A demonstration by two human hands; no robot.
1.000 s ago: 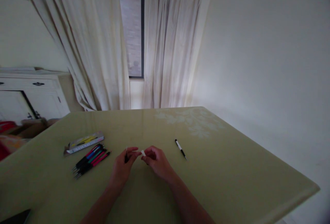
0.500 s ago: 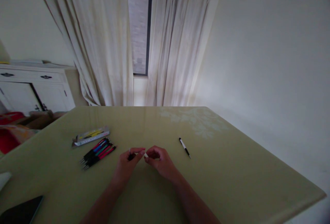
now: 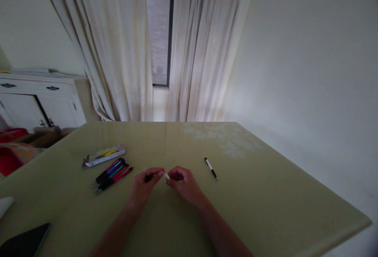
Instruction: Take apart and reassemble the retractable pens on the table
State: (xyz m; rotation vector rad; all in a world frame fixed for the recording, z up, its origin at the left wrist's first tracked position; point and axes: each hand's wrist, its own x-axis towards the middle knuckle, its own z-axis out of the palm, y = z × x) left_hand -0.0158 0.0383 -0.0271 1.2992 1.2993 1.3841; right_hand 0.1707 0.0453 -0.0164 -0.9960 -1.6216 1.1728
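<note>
My left hand (image 3: 143, 184) and my right hand (image 3: 183, 183) meet low over the middle of the table, fingertips nearly touching. Between the thumb and fingers of my right hand is a small white piece (image 3: 167, 176), whose kind I cannot make out. My left hand is closed in a pinch beside it; a dark bit shows at its fingers, but what it holds is mostly hidden. Off to the right of my hands lies a white and black pen (image 3: 211, 169). To their left rests a bunch of several pens (image 3: 112, 176) with red, blue, green and black barrels.
An opened pen box (image 3: 104, 156) lies behind the bunch of pens. A dark flat device (image 3: 25, 241) and a white object (image 3: 5, 205) are at the near left of the green table (image 3: 265, 194). Curtains and a white cabinet (image 3: 41, 99) stand beyond.
My left hand has drawn slightly to the left, and a little more of the white piece shows at my right fingertips. The pens and box have not moved.
</note>
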